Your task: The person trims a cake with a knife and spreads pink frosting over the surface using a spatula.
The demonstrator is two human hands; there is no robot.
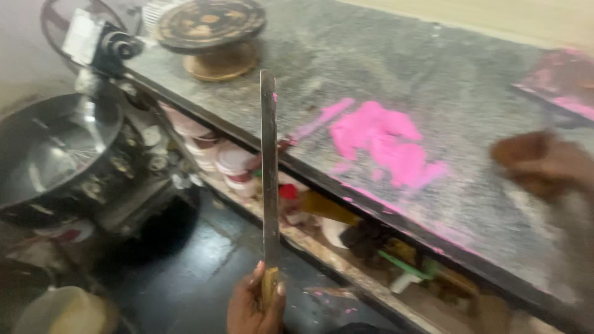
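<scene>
My left hand (253,306) is at the bottom centre, shut around the wooden handle of a long flat metal spatula (269,167). The blade points straight up, over the front edge of the grey stone counter (433,55). A smear of pink cream (377,142) lies on the counter just right of the blade. My right hand (544,164) hovers over the counter at the far right. It is blurred, so its fingers and anything in them cannot be made out.
A round turntable stand (210,28) sits at the counter's far left end. A large metal mixer bowl (49,148) stands at the left. Tubs (235,164) and clutter fill the shelf under the counter. A pink-stained board (563,80) lies at the top right.
</scene>
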